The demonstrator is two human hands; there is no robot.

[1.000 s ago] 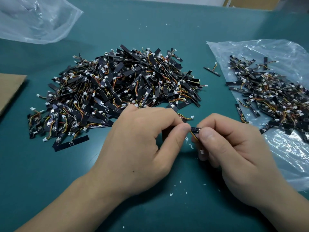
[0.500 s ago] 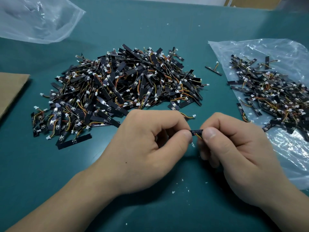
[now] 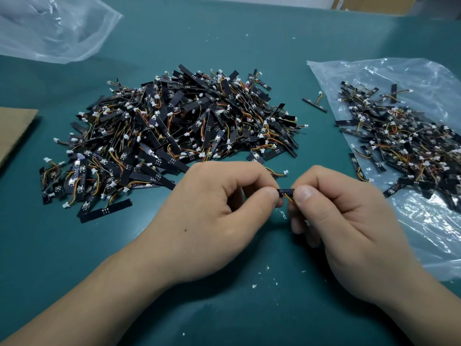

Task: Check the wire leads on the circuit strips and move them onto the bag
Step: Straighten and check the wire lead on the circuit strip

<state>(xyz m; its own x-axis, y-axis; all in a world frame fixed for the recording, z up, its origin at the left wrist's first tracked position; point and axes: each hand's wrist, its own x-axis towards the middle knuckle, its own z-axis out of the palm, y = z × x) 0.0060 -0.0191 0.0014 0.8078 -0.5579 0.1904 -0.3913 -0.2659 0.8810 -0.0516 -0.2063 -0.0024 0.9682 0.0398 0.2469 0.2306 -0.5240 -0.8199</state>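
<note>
One circuit strip (image 3: 286, 191) pinched btwn both hands, mid-check, over the worktop (image 3: 74, 258).
Its long axis runs left-right, only the middle showing; left hand (image 3: 212, 221) pinches one end w/ thumb + forefinger, right hand (image 3: 349, 221) pinches the other, red/yellow wire leads (image 3: 287, 196) hanging at the gap. The bag (image 3: 429, 245) w/ checked strips (image 3: 409, 151) lies to the right, near the right hand, so that hand looks best placed to carry it over. The unchecked pile (image 3: 174, 136) sits ahead-left, beyond the left hand; one stray strip (image 3: 314, 105) btwn pile & bag.
</note>
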